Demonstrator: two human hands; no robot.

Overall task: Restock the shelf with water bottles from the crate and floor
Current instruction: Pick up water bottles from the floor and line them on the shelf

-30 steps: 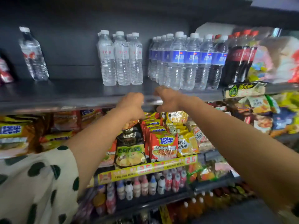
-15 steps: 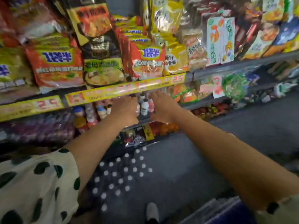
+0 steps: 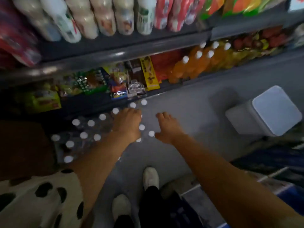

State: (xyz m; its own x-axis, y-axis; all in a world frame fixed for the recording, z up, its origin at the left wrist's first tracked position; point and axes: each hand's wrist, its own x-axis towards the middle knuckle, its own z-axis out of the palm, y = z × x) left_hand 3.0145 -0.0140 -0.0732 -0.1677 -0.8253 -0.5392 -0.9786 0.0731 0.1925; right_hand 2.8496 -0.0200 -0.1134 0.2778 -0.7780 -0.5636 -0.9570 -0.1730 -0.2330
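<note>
Floor-level water bottles (image 3: 92, 129) are now within reach: view dropped from upper shelf, left hand (image 3: 127, 125) and right hand (image 3: 166, 129) released, grasp next.

Lighting is dim overall, darkest at the left edge of the floor (image 3: 189, 112) and under the lower shelf (image 3: 115, 55). Brightest areas are the white bottle caps (image 3: 102, 117), which glare as blown-out discs, and the pale lid of the box (image 3: 276, 111) at right. Motion blur smears the whole frame, strongest on the upper drink bottles (image 3: 92, 18). Wide-angle distortion bends the shelf edge. Both forearms are soft; detail on packaging is unreadable.
</note>
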